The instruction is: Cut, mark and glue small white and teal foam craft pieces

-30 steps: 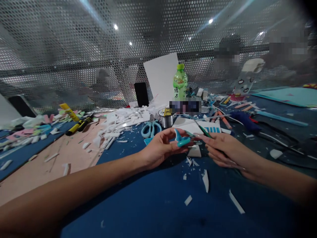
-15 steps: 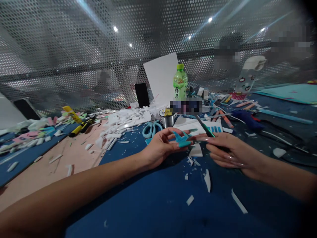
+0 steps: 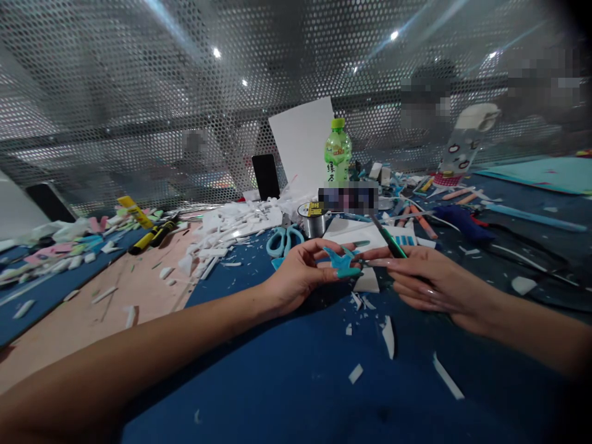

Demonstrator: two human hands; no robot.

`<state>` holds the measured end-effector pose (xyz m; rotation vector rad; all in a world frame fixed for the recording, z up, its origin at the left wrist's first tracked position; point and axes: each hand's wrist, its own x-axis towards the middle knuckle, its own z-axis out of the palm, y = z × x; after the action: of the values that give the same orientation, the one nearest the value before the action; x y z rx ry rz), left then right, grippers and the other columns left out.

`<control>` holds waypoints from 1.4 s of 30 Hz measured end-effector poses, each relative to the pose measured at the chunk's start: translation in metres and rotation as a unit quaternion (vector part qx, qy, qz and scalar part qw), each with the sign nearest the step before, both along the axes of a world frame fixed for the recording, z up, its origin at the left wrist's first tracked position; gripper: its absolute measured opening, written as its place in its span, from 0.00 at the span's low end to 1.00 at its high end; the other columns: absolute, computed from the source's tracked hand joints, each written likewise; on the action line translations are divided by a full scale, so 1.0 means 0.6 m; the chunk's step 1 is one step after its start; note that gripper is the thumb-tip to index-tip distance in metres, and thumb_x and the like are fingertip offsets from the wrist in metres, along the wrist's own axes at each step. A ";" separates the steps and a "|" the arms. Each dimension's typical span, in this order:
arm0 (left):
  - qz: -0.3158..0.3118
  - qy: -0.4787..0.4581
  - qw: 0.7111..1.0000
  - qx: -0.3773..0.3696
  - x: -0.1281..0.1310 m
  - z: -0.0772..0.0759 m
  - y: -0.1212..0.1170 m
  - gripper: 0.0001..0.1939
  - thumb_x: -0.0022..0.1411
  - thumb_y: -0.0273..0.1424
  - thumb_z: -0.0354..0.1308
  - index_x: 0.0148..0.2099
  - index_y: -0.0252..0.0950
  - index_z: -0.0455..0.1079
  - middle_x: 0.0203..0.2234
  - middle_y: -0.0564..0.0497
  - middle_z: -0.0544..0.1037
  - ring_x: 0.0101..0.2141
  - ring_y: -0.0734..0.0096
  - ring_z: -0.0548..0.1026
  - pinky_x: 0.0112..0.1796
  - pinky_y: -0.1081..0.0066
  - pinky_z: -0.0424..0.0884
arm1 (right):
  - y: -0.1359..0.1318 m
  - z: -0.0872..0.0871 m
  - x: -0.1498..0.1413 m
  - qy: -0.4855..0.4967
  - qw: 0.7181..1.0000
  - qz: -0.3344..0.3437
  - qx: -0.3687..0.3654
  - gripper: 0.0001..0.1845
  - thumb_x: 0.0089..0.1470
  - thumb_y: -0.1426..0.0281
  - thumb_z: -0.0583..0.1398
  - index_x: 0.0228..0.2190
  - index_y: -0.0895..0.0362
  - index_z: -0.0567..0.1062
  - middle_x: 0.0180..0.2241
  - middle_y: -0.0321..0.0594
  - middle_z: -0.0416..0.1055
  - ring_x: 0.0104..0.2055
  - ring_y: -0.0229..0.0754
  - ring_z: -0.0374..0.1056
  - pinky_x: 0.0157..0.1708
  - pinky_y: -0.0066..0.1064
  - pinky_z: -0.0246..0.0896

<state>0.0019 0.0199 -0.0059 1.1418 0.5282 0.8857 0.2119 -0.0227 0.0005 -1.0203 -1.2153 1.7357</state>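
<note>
My left hand pinches a small blue foam cut-out between thumb and fingers, just above the blue table mat. My right hand is closed round a thin green-handled craft knife, its tip pointing up and left toward the cut-out. The two hands nearly meet over a white foam scrap. White slivers lie on the mat below them.
Blue-handled scissors and a wire spool lie just behind my hands. Farther back stand a green bottle, a white sheet and a black phone. A heap of white foam offcuts and yellow cutters lie left. Perforated metal screen behind.
The blue cut-out has turned a little in my left fingers. Both hands stay in nearly the same place; the view has shifted slightly.
</note>
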 end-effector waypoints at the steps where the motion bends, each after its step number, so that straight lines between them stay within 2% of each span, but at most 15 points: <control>1: 0.001 -0.001 1.000 0.002 0.001 0.000 0.000 0.14 0.41 0.16 0.65 0.32 0.32 0.69 0.41 0.51 0.76 0.36 0.68 0.78 0.38 0.72 0.74 | 0.000 0.000 0.000 0.002 1.000 0.002 0.001 0.14 0.51 0.65 0.60 0.40 0.58 0.74 0.08 0.23 0.46 0.09 0.25 0.35 0.10 0.21 0.32; 13: 0.008 -0.005 1.000 -0.005 -0.002 -0.005 0.001 0.15 0.41 0.16 0.65 0.32 0.32 0.69 0.41 0.51 0.76 0.36 0.69 0.77 0.40 0.70 0.71 | -0.003 0.004 -0.003 0.011 1.000 -0.011 -0.010 0.16 0.50 0.67 0.61 0.42 0.58 0.73 0.07 0.23 0.47 0.09 0.25 0.36 0.10 0.20 0.31; 27: -0.004 -0.022 1.000 -0.012 -0.004 -0.007 0.004 0.15 0.40 0.13 0.65 0.31 0.32 0.69 0.38 0.53 0.77 0.35 0.67 0.78 0.36 0.73 0.75 | -0.006 0.012 -0.004 0.007 1.000 -0.022 -0.019 0.15 0.50 0.69 0.60 0.41 0.58 0.73 0.07 0.23 0.48 0.09 0.25 0.37 0.10 0.20 0.33; 42: 0.004 -0.012 1.000 -0.007 -0.001 -0.007 0.001 0.14 0.39 0.14 0.66 0.30 0.32 0.70 0.38 0.52 0.77 0.34 0.67 0.78 0.35 0.72 0.74 | -0.002 0.003 0.001 0.008 1.000 -0.002 -0.011 0.16 0.50 0.67 0.61 0.42 0.58 0.72 0.06 0.23 0.48 0.09 0.25 0.37 0.10 0.20 0.33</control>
<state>0.0014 0.0203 -0.0102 1.1149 0.5182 0.9002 0.2124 -0.0242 0.0023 -1.0192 -1.1860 1.7534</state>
